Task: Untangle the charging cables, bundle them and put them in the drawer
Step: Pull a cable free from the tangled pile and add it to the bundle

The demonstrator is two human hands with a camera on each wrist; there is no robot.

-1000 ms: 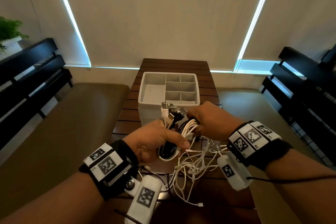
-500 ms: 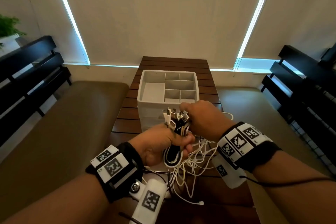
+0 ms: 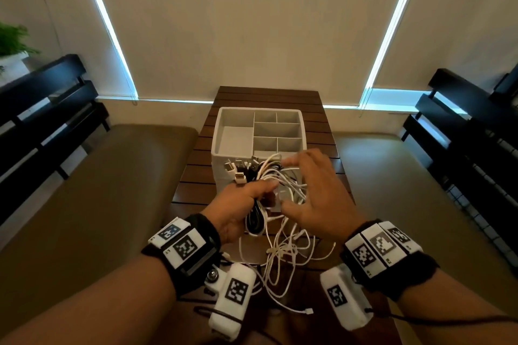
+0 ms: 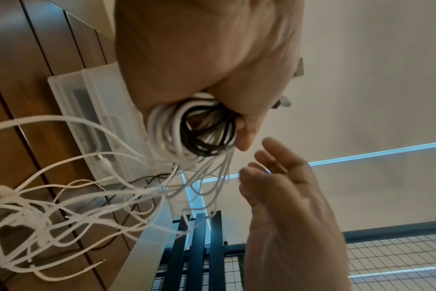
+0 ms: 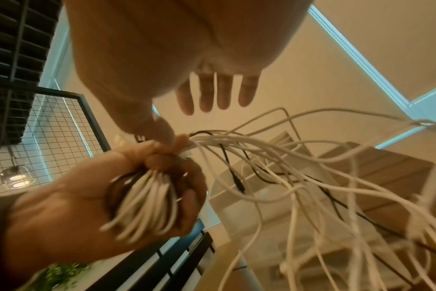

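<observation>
Head view, what's the left hand doing?
— Fist clenched round a looped bundle of white and black cables, plugs sticking up above the thumb, just in front of the organizer.
— And the right hand?
— Fingers spread and straight, gripping nothing, held over the loose strands beside the bundle.
— The rest of the cables?
— A white tangle hangs from the fist onto the table; one plug end lies nearest the person
</observation>
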